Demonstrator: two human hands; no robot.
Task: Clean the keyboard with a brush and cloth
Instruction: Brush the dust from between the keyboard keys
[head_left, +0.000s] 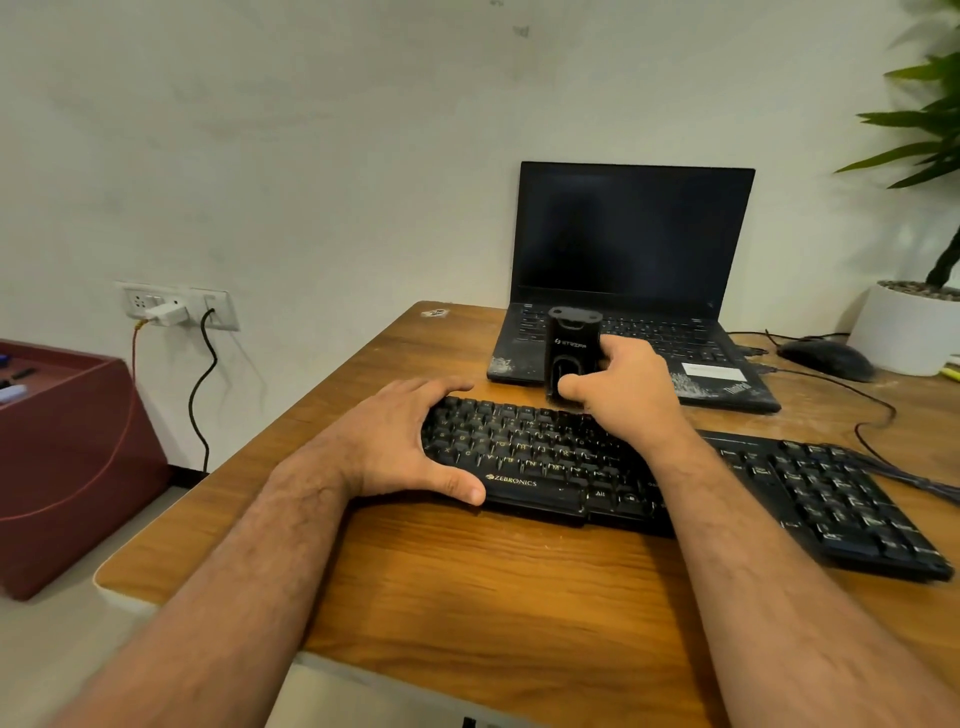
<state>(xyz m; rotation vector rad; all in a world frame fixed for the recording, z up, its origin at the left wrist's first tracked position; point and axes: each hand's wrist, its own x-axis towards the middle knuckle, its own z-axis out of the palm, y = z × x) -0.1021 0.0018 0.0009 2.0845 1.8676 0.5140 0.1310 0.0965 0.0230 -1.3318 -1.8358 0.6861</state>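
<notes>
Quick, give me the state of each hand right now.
Left hand: gripping the left end of the keyboard, thumb at the front edge.
Right hand: holding a black brush tool upright over the keys.

Black full-size plastic keyboard (675, 483) with gold "ZEBRONICS" lettering lies flat on the wooden desk, running at an angle from centre toward the right edge, pale specks among its keys; black upright plastic brush body (571, 353) with white logo stands at its far edge.
</notes>
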